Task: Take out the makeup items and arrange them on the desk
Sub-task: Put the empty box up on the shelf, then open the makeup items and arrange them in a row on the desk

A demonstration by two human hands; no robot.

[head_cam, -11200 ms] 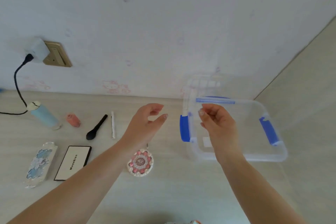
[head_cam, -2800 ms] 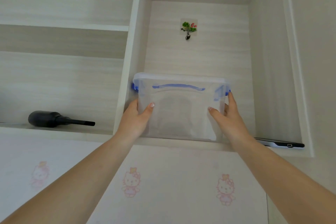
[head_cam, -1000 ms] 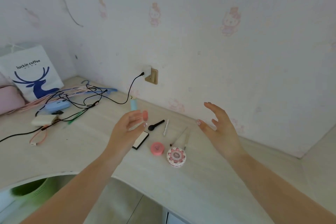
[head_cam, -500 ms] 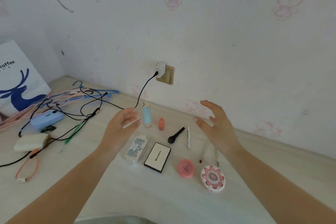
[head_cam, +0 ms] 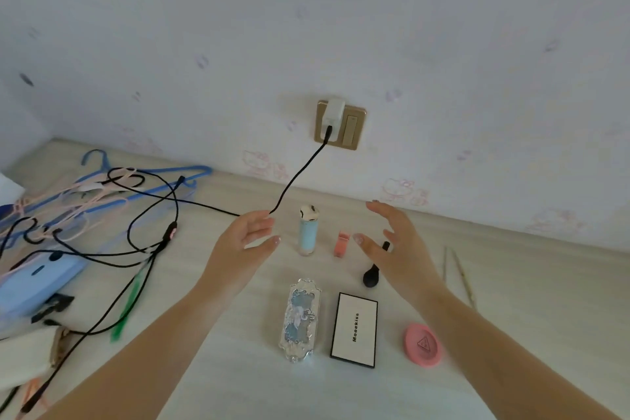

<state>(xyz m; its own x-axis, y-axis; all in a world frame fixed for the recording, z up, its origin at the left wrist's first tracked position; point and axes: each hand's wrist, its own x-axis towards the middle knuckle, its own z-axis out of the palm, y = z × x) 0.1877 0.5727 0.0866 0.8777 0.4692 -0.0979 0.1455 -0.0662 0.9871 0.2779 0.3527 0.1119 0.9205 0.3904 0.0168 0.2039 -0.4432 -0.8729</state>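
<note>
Worktop [head_cam: 211, 365] of pale wood-grain laminate, set against a white wall. Makeup items are laid out on it in loose rows. Far row: a pale blue cylindrical bottle [head_cam: 308, 232] with a white rounded cap, standing upright; just right of it a small coral rectangular tube [head_cam: 342, 244]; then a black brush [head_cam: 371, 274] with a rounded head, partly hidden behind the right hand. Near row: an ornate silver oblong case [head_cam: 300, 320] with a blue embossed lid, a flat white rectangular palette [head_cam: 355, 329] edged in black, and a round pink compact [head_cam: 423, 344] with a triangle mark. Two thin pale sticks [head_cam: 458, 274] lie further right.

Left hand [head_cam: 240, 242] is held above the worktop, grip wide, fingers relaxed, nothing held. Right hand [head_cam: 395, 245] is likewise raised, grip wide, fingers spread, nothing held.

Black cable [head_cam: 296, 177] is run from a white plug [head_cam: 333, 114] in a brass-coloured socket plate to a tangle at the left, among blue and pink hangers [head_cam: 102, 187] and a light blue flat device [head_cam: 37, 280].
</note>
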